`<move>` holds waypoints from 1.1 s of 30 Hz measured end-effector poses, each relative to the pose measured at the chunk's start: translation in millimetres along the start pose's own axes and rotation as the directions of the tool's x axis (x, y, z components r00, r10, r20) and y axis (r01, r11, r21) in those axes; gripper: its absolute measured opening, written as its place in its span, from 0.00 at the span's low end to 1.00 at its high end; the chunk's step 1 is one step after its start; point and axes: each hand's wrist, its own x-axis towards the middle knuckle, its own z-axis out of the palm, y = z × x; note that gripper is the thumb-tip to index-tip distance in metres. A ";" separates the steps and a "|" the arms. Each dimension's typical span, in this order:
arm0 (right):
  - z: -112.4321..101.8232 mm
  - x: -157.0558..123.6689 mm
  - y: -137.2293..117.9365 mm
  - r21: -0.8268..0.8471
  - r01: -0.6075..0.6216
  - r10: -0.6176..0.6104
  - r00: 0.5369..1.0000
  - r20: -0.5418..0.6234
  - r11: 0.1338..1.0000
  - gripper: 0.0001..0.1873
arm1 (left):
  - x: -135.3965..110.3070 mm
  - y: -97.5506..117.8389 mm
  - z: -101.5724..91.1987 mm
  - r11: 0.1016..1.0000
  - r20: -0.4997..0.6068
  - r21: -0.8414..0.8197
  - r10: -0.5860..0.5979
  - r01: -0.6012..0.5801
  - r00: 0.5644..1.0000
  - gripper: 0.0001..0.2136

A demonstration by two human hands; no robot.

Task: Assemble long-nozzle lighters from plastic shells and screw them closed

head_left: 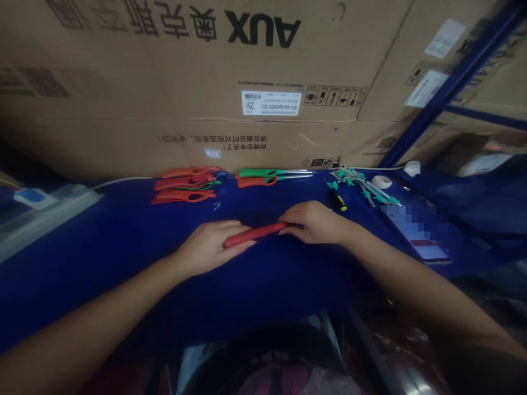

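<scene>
A red lighter body (255, 235) is held level above the blue table, its narrow edge towards me. My left hand (214, 244) is closed round its left end, the thumb along the near side. At the other end my right hand (310, 222) pinches it between thumb and fingers; what else those fingers cover is hidden. Beyond my hands lie several red lighter bodies (183, 196) without metal tubes. To their right rest a green lighter (257, 173) and an orange-red lighter (258, 181), both with metal tubes.
A black-and-yellow screwdriver (338, 201) lies near metal tubes with green ends (366, 186). A white tape roll (381, 181) and a phone (424, 241) are at right. A large cardboard box (185, 99) stands behind the blue table (164, 312); a blue post (436, 104) rises at right.
</scene>
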 end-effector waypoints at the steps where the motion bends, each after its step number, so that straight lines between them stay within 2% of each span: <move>1: 2.0 0.2 -0.4 -0.028 -0.001 0.001 1.000 0.006 1.000 0.11 | -0.2 0.7 1.5 1.000 -0.006 -0.002 -0.021 0.021 1.000 0.12; 4: 10.0 2.2 -3.7 -0.128 -0.004 0.005 1.000 0.007 0.992 0.14 | -0.2 3.8 7.5 0.998 -0.055 0.024 -0.064 0.066 0.996 0.12; 7: 14.8 5.4 -4.2 -0.149 -0.034 0.029 0.999 -0.036 0.988 0.15 | 1.5 5.8 9.6 0.996 -0.060 0.030 -0.078 0.080 0.995 0.13; 11: 9.6 5.6 8.0 -0.119 -0.062 0.048 0.992 -0.116 0.991 0.19 | 3.2 -1.1 1.3 0.997 -0.067 0.048 -0.063 0.067 0.996 0.13; 14: 1.0 0.6 24.4 -0.187 -0.155 0.117 0.973 -0.200 0.970 0.27 | 2.8 -12.0 -6.7 0.996 -0.122 0.074 -0.041 0.050 0.992 0.13; 17: -7.5 -5.9 41.3 -0.247 -0.249 0.180 0.946 -0.269 0.937 0.26 | 2.4 -19.5 -10.5 0.996 -0.226 0.064 -0.043 0.058 0.973 0.12; 20: -14.7 -10.8 54.0 -0.266 -0.285 0.203 0.933 -0.297 0.921 0.19 | 2.7 -20.0 -11.5 0.996 -0.308 0.069 -0.030 0.054 0.951 0.10; 22: -18.1 -12.6 59.0 -0.250 -0.262 0.183 0.936 -0.299 0.932 0.11 | 2.8 -18.3 -11.8 0.996 -0.337 0.080 -0.020 0.050 0.941 0.10; 24: -19.8 -13.3 61.1 -0.223 -0.198 0.129 0.948 -0.290 0.954 0.08 | 2.7 -16.9 -12.0 0.996 -0.346 0.079 -0.017 0.047 0.938 0.10; 28: -17.6 -11.2 57.3 -0.175 -0.066 0.020 0.968 -0.249 0.982 0.08 | 2.7 -15.1 -11.2 0.998 -0.323 0.051 -0.019 0.038 0.946 0.10; 33: -6.2 -3.5 38.3 -0.097 0.016 -0.036 0.976 -0.213 0.995 0.12 | 2.8 -6.2 -7.7 0.998 -0.279 -0.036 -0.058 0.050 0.959 0.09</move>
